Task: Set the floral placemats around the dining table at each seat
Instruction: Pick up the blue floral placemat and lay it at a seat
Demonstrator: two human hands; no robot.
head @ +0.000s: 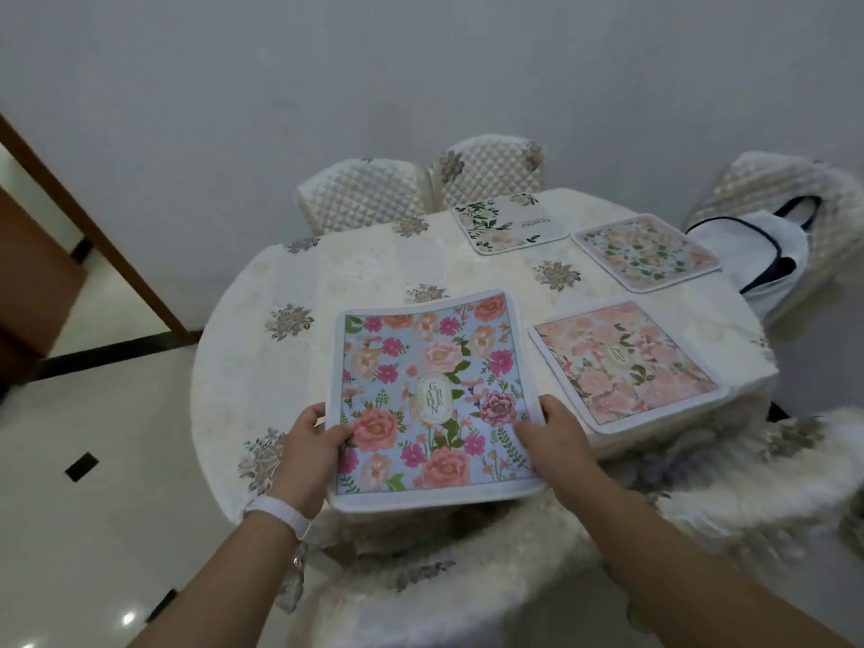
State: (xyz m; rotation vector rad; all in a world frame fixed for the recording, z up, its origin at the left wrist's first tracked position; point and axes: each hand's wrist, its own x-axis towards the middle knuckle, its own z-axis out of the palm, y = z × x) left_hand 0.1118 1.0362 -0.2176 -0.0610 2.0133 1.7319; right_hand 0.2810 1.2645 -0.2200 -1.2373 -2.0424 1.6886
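A blue floral placemat [430, 395] with pink and orange flowers hangs just over the near edge of the round dining table [327, 292]. My left hand [311, 446] grips its left edge, and my right hand [551, 437] grips its right edge. The mat bows slightly between them. Three more placemats lie flat on the table: a pink one [626, 362] right beside the held mat, a pale pink and green one [647, 252] farther right, and a white one with green leaves [507, 222] at the far side.
Quilted cream chairs [364, 194] stand at the far side, another chair [771, 189] at the right holds a white bag [757, 254]. A fluffy covered chair [467, 577] sits right below my arms. A wooden door frame [93, 226] and tiled floor lie left.
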